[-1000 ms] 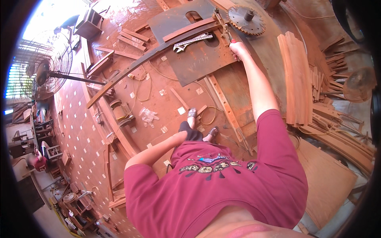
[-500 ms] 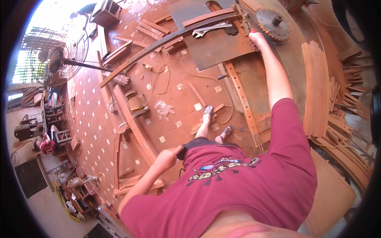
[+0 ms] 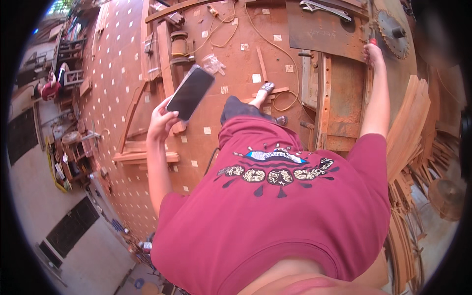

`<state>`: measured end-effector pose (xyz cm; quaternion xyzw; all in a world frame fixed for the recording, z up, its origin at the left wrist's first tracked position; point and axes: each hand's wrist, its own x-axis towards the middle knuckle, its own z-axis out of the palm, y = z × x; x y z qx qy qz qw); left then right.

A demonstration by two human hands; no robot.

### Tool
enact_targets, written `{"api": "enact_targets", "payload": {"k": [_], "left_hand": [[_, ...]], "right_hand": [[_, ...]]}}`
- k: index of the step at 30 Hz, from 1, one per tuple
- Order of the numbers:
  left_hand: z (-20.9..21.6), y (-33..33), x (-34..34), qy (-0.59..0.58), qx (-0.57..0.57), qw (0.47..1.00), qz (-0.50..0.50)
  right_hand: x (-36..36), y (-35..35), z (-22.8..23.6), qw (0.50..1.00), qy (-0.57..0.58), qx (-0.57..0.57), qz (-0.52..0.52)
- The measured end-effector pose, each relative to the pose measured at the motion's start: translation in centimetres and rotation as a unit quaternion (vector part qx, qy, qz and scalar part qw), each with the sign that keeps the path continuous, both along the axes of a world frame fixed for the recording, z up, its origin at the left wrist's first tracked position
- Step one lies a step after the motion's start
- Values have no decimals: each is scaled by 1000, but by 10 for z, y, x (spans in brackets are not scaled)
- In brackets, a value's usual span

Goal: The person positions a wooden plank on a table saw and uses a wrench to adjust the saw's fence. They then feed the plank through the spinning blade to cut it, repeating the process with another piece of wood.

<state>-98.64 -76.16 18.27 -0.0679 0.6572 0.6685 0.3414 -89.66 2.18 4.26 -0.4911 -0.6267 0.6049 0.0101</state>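
My left hand is closed round the lower end of a dark smartphone, held up over the floor on my left. Out to the far right, my right hand is wrapped round a red-handled tool; a thin shaft seems to run on from it, but its kind is unclear. Just right of that hand stands a toothed circular saw blade with a hub at its centre. An adjustable wrench lies on the dark metal plate of the machine.
Long wood boards are stacked on my right. A yellow cable loops over the tiled floor near my feet. Timber pieces and a pale glove lie to the left. Another person sits at the far left.
My left hand has risen from beside my shorts and now holds the smartphone. My view has tilted down and toward the left. My right hand keeps its grip on the red handle.
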Motion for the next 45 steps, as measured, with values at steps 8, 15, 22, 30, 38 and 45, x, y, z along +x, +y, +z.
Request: {"api": "enact_targets", "payload": {"k": [8, 15, 22, 30, 38, 45], "left_hand": [[-119, 78, 76, -128, 359, 919, 103], [-135, 72, 47, -122, 450, 878, 106], [-136, 23, -7, -74, 424, 901, 57], [-100, 34, 0, -58, 423, 904, 26], [-85, 65, 9, -89, 444, 890, -48], [-95, 99, -32, -72, 353, 929, -87]], "right_hand": [[80, -38, -4, 1000, -5, 10, 2], [152, -69, -16, 999, 11, 32, -1], [187, -126, 18, 998, -4, 62, -15], [242, -161, 19, 992, -41, 107, -44], [252, -166, 28, 985, -104, 126, -51], [249, -166, 14, 976, -140, 152, -72]]}}
